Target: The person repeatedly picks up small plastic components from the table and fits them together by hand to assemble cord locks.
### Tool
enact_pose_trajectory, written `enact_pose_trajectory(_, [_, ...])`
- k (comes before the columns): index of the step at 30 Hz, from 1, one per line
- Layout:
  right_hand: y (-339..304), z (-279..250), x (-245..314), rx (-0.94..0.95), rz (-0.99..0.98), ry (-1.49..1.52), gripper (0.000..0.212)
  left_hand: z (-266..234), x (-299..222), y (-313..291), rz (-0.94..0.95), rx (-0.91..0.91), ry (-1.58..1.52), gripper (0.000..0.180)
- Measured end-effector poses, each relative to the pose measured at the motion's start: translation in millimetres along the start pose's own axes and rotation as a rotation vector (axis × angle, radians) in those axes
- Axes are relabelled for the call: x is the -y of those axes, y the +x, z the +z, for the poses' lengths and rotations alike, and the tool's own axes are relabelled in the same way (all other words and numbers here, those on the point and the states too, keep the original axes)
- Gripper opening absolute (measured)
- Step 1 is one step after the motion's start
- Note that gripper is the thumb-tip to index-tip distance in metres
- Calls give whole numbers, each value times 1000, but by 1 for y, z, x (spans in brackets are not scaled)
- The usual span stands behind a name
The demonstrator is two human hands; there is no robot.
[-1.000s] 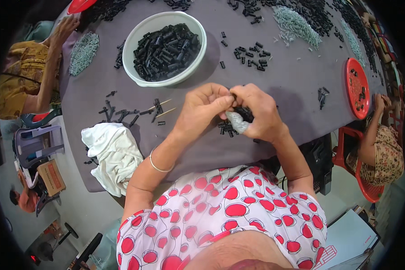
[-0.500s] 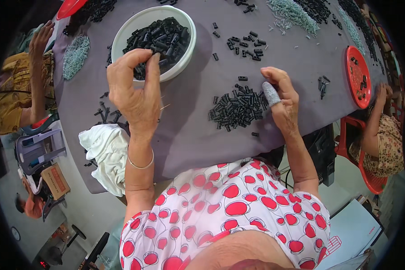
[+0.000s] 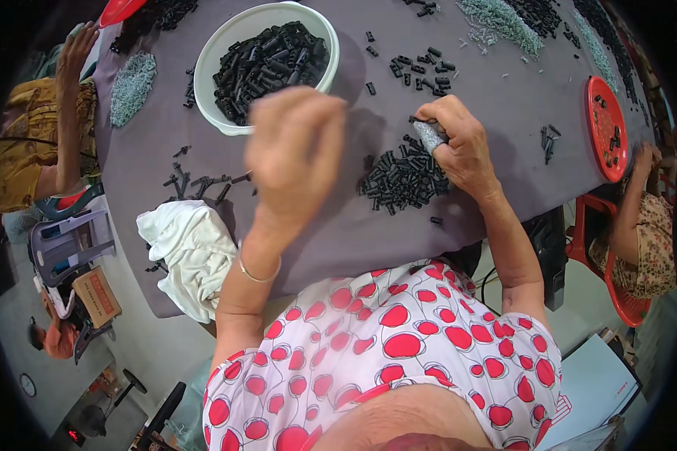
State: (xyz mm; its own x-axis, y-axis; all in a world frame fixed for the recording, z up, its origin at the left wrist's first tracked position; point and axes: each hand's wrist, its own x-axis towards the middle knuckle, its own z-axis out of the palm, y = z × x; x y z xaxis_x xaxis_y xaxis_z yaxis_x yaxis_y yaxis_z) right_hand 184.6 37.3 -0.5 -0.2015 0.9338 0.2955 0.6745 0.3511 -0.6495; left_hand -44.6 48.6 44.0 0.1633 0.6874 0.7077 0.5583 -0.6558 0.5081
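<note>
My left hand [image 3: 293, 154] is smeared by motion in front of the white bowl [image 3: 209, 119]; its fingers are too blurred to read. Small black cylindrical plastic parts [image 3: 274, 64] fill much of that bowl. My right hand [image 3: 462, 146], with a grey covering [image 3: 429, 137] on its thumb, is closed at the upper right edge of a pile of smaller black plastic parts [image 3: 402, 180]. One small black part [image 3: 414, 119] shows at its fingertips.
A white cloth [image 3: 188, 252] lies at the table's left edge, beside scattered longer black pieces [image 3: 203, 182]. Beyond my right hand are loose black parts [image 3: 425, 68] and a heap of pale green pieces [image 3: 504, 22]. A red tray [image 3: 613, 154] stands at right; other people sit at both sides.
My left hand has left the bowl, moving right and toward me. My right hand has shifted slightly left, and its fingers have closed at the pile with a small black part.
</note>
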Motion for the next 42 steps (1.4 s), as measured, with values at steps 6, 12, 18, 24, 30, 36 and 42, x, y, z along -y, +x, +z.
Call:
enact_pose_trajectory(6, [0,0,-2,-61,93,129,28,34,-16,-28,-82,453,-226,28])
enact_pose_trajectory(12, [-6,-1,3,-110,29,247,22,37,-20,-40,-91,548,-279,32])
enact_pose_trajectory(18, [-11,0,23,-147,-237,255,28,32,-21,-40,-816,299,-894,19])
enact_pose_trajectory(24, [-5,3,34,-203,-452,163,33,23,-11,-37,-1018,392,-1138,17])
enact_pose_trajectory(30, [0,-11,31,-54,-351,188,33,24,-8,-32,-1098,300,-1319,9])
enact_pose_trajectory(36, [46,-37,-42,-220,-37,-1,28,19,-8,-29,-1082,353,-1303,4])
enact_pose_trajectory(42, [48,-21,-55,-169,-68,-147,30,25,1,-41,-1081,408,-1278,4])
